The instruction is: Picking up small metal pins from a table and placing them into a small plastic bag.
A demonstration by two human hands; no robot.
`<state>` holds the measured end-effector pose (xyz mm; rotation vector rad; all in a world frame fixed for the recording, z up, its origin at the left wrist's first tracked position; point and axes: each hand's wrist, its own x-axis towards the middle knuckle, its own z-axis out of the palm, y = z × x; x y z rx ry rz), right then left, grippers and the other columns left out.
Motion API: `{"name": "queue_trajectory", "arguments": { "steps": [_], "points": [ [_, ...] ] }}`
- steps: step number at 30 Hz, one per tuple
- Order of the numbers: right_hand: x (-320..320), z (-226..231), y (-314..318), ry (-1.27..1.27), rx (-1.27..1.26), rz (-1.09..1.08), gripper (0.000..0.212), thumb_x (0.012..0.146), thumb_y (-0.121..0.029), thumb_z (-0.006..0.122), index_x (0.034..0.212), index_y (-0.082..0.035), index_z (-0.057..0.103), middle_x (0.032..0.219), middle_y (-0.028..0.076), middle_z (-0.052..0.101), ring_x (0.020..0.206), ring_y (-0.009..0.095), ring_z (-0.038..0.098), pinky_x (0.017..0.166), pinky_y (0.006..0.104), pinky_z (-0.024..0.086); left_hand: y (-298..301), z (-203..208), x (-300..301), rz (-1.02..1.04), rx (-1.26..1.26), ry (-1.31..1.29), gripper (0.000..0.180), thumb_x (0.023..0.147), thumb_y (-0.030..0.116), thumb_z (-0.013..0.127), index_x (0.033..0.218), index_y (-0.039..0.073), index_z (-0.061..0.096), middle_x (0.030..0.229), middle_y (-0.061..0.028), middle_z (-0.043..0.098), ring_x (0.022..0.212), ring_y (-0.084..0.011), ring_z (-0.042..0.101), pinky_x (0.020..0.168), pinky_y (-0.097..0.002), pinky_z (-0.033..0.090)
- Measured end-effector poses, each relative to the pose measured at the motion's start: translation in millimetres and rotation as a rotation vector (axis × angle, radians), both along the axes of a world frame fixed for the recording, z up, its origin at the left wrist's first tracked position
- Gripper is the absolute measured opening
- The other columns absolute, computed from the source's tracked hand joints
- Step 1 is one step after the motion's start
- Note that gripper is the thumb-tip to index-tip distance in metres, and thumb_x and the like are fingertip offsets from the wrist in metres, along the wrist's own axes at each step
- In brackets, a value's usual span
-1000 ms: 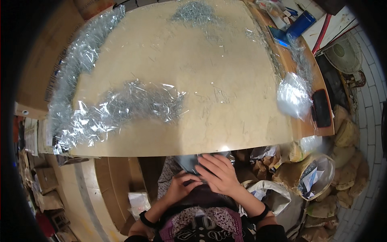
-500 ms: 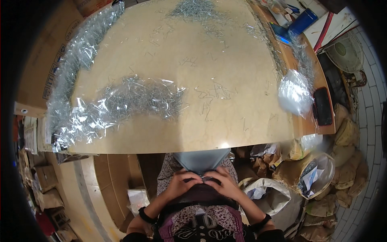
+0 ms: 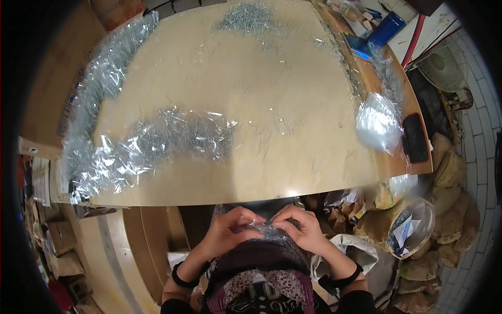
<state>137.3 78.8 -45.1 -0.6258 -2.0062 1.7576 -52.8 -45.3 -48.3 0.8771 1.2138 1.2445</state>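
Note:
Below the table's near edge, in front of my body, both hands are raised close together. My left hand [image 3: 228, 232] is closed with thumb and fingers pinching one side of a clear, shiny plastic bag [image 3: 265, 231]. The other side is pinched by my right hand [image 3: 301, 228], its thumb and forefinger near the middle. I cannot make out what the bag holds. On the table [image 3: 293, 170] just beyond lies a heap of filled clear bags [image 3: 180, 133] with thin metal wire pieces. Scattered bent wires [image 3: 269, 125] lie to its right.
More filled bags [image 3: 107, 70] line the table's left edge; a pile of loose wires [image 3: 248, 20] sits at the far side. At right are a bundle of clear plastic [image 3: 379, 123], a phone [image 3: 415, 137] and a blue-lit device [image 3: 360, 47]. Sacks [image 3: 410, 225] stand at lower right.
Both hands have risen slightly and spread a little apart, with the clear bag now showing between them. The grey tray-like thing seen beyond my hands is now mostly out of sight.

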Motion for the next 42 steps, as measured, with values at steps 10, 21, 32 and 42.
{"name": "queue_trajectory", "arguments": {
  "steps": [10,21,32,42],
  "points": [
    [-91.5,14.7,112.6,-0.269,1.023,0.219,0.057,0.094,-0.032,0.054,0.141,-0.002,0.04,0.147,0.019,0.037,0.141,0.034,0.027,0.116,0.0463,0.019,78.7,14.8,-32.1,0.705,0.22,0.56,0.025,0.082,0.001,0.074,0.097,0.001,0.054,0.095,-0.0043,0.061,0.085,-0.0087,0.061,0.071,-0.0234,0.052],
    [-290.5,-19.5,214.1,-0.215,1.241,0.078,0.066,0.095,-0.055,0.04,0.145,-0.012,0.037,0.153,0.013,0.029,0.143,0.03,0.024,0.117,0.0491,0.011,98.1,24.5,-50.7,0.364,0.203,1.463,0.032,0.081,0.011,0.066,0.112,0.016,0.065,0.135,-0.0157,0.046,0.129,-0.0351,0.038,0.108,-0.0583,0.022],
    [-255.8,-22.3,291.2,-0.579,1.089,-0.284,0.057,0.097,-0.052,0.035,0.143,-0.018,0.041,0.151,0.006,0.035,0.141,0.028,0.029,0.115,0.0552,0.013,99.8,17.7,-52.9,0.441,0.067,1.374,0.025,0.083,0.01,0.063,0.108,0.013,0.067,0.136,-0.0138,0.044,0.128,-0.0355,0.04,0.111,-0.062,0.013],
    [-128.2,19.3,344.3,-0.777,0.91,-0.389,0.077,0.083,-0.073,0.045,0.143,-0.025,0.043,0.154,0.013,0.027,0.144,0.035,0.017,0.113,0.0621,0.007,105.0,8.5,-49.1,0.548,0.108,1.443,0.026,0.081,0.01,0.063,0.106,0.012,0.067,0.141,-0.0147,0.041,0.133,-0.0395,0.034,0.111,-0.0637,0.012]
  ]
}}
